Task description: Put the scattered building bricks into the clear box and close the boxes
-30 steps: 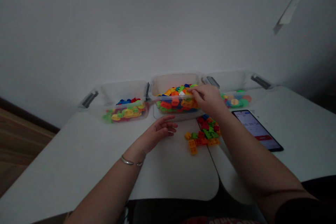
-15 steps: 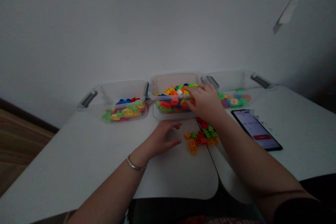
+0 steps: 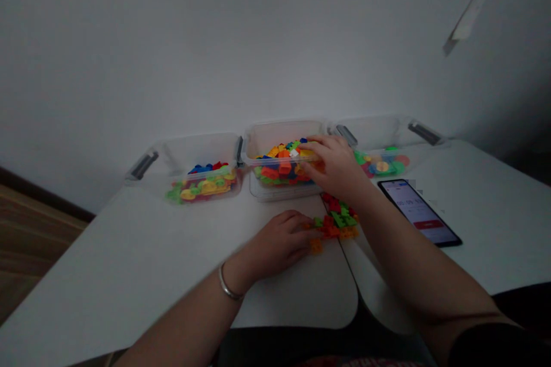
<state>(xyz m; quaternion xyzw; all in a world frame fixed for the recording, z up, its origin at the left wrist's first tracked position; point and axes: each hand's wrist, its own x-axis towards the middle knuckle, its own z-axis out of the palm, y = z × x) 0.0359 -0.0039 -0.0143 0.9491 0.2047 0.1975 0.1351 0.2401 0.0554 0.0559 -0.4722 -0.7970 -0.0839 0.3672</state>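
So, at upper centre of the frame, a right hand point(image 3: 333, 167) curls over multicoloured plastic bricks point(image 3: 279, 163) in the middle of three clear plastic bins point(image 3: 282, 132), grip unclear; a left hand point(image 3: 279, 243) lies open against one loose pile of bricks point(image 3: 338, 221) at lower centre

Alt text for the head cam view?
The right hand reaches into colourful bricks in the middle of three clear plastic bins; the left hand touches loose bricks on a white table. A smartphone lies at right.
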